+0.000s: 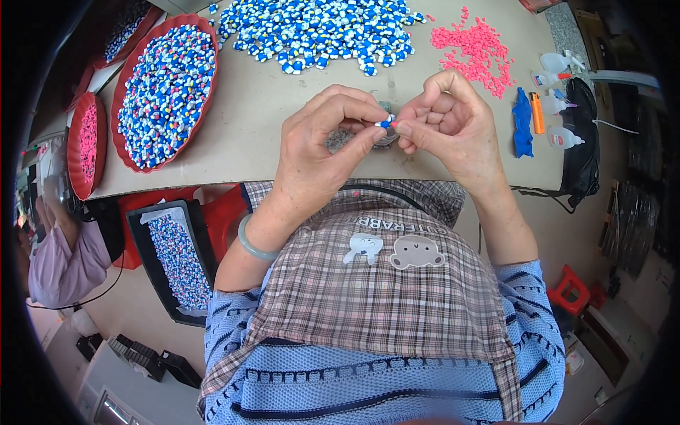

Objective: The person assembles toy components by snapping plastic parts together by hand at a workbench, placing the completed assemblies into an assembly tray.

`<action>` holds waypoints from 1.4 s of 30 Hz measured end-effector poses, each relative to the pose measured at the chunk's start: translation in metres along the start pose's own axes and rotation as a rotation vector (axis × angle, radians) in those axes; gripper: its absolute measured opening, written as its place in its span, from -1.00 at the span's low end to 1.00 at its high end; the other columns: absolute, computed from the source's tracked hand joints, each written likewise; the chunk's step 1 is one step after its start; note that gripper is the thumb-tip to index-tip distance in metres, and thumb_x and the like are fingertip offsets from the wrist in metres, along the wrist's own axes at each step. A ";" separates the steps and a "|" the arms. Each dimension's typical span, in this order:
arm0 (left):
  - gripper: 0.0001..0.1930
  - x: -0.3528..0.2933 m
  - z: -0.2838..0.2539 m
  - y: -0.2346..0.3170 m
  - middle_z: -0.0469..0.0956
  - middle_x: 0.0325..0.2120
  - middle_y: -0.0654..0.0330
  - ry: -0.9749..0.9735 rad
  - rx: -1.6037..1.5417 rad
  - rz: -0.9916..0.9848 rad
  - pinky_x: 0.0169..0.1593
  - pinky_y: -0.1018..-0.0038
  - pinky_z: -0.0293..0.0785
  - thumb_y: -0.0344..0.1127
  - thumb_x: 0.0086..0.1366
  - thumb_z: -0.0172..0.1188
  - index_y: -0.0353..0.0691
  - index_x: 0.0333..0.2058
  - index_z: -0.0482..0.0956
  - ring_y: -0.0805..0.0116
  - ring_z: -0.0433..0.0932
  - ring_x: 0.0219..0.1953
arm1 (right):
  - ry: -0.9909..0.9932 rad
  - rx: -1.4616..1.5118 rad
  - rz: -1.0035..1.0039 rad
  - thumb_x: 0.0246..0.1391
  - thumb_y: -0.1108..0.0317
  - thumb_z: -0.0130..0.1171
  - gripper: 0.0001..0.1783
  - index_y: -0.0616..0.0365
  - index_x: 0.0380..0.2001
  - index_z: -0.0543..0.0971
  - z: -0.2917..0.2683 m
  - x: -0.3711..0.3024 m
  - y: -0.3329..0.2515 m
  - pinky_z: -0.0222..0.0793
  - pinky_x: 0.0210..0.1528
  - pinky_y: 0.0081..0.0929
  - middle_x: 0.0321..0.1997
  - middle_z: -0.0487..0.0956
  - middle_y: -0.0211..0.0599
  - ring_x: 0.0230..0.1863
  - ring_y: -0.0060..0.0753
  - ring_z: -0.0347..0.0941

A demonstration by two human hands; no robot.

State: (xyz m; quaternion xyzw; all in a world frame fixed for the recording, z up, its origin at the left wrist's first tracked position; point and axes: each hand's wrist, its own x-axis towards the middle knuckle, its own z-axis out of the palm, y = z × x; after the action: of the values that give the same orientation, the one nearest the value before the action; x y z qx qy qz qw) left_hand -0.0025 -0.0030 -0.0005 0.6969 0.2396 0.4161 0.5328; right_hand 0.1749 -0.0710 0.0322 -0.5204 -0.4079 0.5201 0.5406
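Between the thumb and fingers of my left hand is a small blue-and-white piece. My right hand pinches a tiny pink piece against the end of it. Both hands meet just above the near part of the table. Under the fingertips sits a small round container, mostly hidden by the hands. A heap of similar blue-and-white pieces lies at the table's far side. To its right are scattered loose pink pieces.
A red scalloped tray of finished-looking pieces stands left, beside a smaller red tray of pink ones. At right lie squeeze bottles, an orange lighter and a blue packet. A black crate stands lower left, near another person.
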 end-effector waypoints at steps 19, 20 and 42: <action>-0.84 0.007 -0.010 0.001 0.59 -0.34 0.12 -0.013 0.159 0.095 -0.29 0.50 0.56 -0.64 0.05 0.29 -0.32 -0.37 0.59 0.35 0.62 -0.31 | 0.141 -0.385 -0.203 0.02 0.53 0.32 -0.77 0.22 -0.37 0.42 0.003 0.000 0.010 0.48 -0.44 -0.68 -0.49 0.57 -0.40 -0.44 -0.69 0.54; -0.84 0.009 -0.019 0.005 0.59 -0.32 0.11 0.019 0.222 0.121 -0.27 0.51 0.56 -0.63 0.06 0.29 -0.32 -0.35 0.59 0.36 0.61 -0.29 | 0.108 -0.480 -0.220 0.03 0.50 0.32 -0.80 0.22 -0.38 0.45 -0.004 0.000 0.008 0.47 -0.44 -0.68 -0.48 0.58 -0.41 -0.45 -0.70 0.53; -0.70 0.084 -0.051 -0.020 0.53 -0.19 0.03 -0.329 0.785 0.407 -0.08 0.32 0.52 -0.61 0.01 0.15 -0.26 -0.23 0.60 0.09 0.53 -0.12 | 0.293 -1.307 -0.243 0.07 0.39 0.22 -0.85 0.28 -0.43 0.54 -0.085 0.043 0.012 0.38 -0.34 -0.29 -0.40 0.53 -0.13 -0.40 -0.15 0.49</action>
State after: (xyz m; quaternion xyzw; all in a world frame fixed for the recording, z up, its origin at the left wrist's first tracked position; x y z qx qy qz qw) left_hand 0.0029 0.0962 0.0128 0.9351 0.1497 0.2739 0.1678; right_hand 0.2622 -0.0413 0.0053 -0.7558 -0.6164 0.0268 0.2196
